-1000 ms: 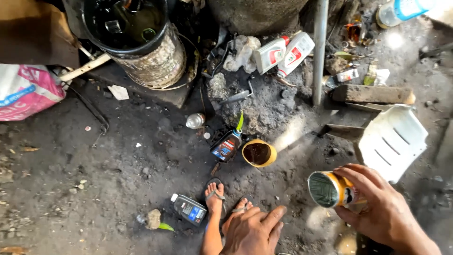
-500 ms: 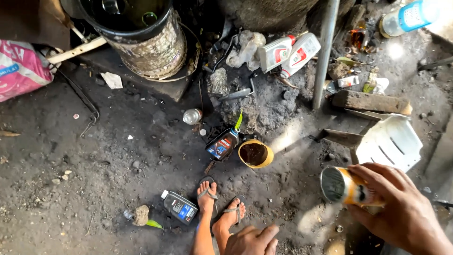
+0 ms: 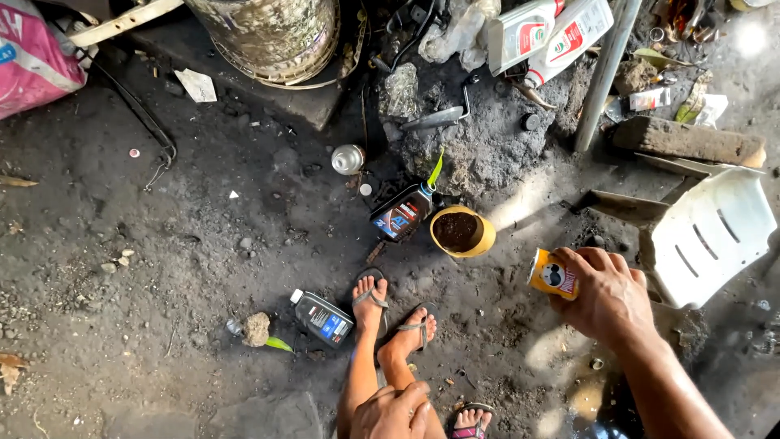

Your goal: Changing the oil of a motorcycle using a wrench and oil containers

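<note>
Ground: dark grey-black, soot-toned, with paler sunlit patches at right; can in right hand: yellow with a red band and a cartoon-face print; bowl: yellow rim, dark brown contents; upper bottle: black, blue-and-red label, green spout; lower bottle: dark grey, blue label, white cap; broken chair: white, slotted; sack: pink with white; cartons: white with red-green marks; sandals: dark straps.

Can in right hand, right of bowl and bottle.
</note>
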